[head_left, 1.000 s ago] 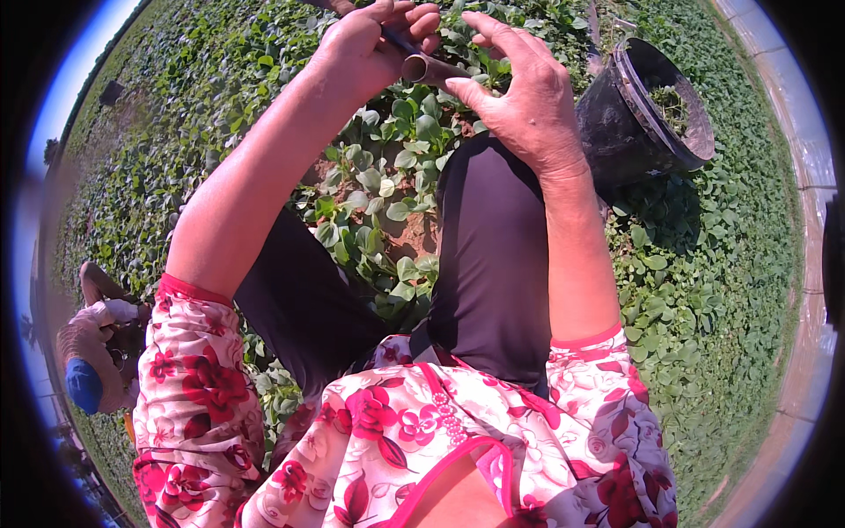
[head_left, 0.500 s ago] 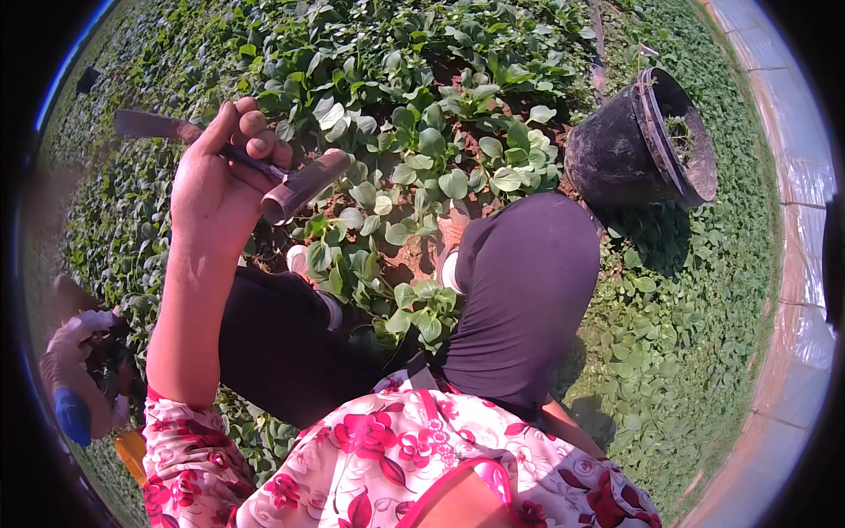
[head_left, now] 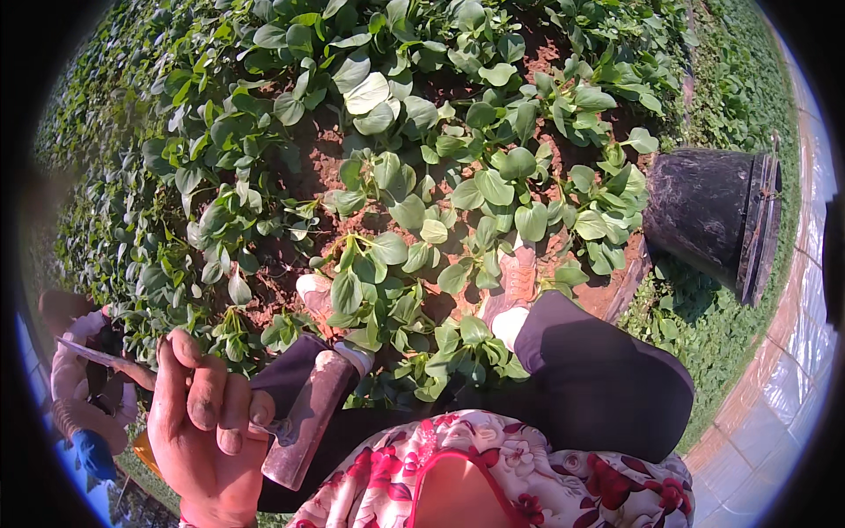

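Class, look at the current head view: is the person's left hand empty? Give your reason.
No, the left hand holds a tool, whose brownish tubular end sticks out to the right of it.

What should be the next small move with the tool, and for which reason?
Perhaps bring the tool forward, towards the plants: the left grip holds it near the left leg, which seems too far back to touch those growing ahead of the shoes.

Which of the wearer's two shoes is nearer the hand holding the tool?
The left shoe, partly covered by leaves, is nearer the left hand; the right shoe sits farther away, toward the black bucket.
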`<control>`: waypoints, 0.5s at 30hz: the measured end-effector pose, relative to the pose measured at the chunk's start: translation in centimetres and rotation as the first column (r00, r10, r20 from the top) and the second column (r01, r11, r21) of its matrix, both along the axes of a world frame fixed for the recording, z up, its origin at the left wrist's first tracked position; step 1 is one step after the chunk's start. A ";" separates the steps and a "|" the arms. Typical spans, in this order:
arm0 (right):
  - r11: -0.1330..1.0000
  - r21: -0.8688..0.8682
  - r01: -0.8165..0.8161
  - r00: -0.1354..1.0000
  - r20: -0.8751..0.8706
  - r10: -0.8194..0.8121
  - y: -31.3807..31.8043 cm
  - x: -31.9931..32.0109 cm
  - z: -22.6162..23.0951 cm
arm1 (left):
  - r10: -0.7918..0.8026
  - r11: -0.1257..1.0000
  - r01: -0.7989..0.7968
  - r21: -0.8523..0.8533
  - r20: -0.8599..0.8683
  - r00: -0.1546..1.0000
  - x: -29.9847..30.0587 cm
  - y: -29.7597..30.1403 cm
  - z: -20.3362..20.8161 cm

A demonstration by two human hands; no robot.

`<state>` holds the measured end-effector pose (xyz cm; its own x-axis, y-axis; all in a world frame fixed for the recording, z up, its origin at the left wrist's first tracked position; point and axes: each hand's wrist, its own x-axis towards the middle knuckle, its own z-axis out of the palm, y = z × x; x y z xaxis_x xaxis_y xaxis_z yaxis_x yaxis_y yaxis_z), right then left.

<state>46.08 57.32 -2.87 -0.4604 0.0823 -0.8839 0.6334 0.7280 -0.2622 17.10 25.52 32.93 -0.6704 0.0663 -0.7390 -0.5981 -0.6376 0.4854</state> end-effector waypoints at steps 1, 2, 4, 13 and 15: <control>1.000 -0.014 -0.010 1.000 0.012 0.010 -0.2 -1.7 -0.3 | 0.005 1.000 -0.004 -0.028 0.023 1.000 -0.9 -0.2 -0.5; 0.999 -0.028 -0.016 0.999 0.037 0.017 -0.5 -2.1 -0.2 | 0.004 0.999 -0.002 -0.052 0.049 0.999 -1.9 -0.2 -1.2; 0.998 -0.052 -0.021 0.995 0.094 0.026 -0.9 -2.5 0.7 | -0.027 0.996 0.039 -0.075 0.150 0.988 -4.1 -1.0 -2.9; 0.995 -0.047 -0.086 0.903 0.419 0.098 4.6 -0.7 15.9 | -0.224 0.968 0.249 -0.026 0.352 0.909 -11.1 2.1 -6.2; 0.988 -0.048 -0.147 0.851 0.503 0.152 6.8 -1.2 22.2 | -0.252 0.966 0.253 0.050 0.382 0.889 -10.8 2.2 -6.5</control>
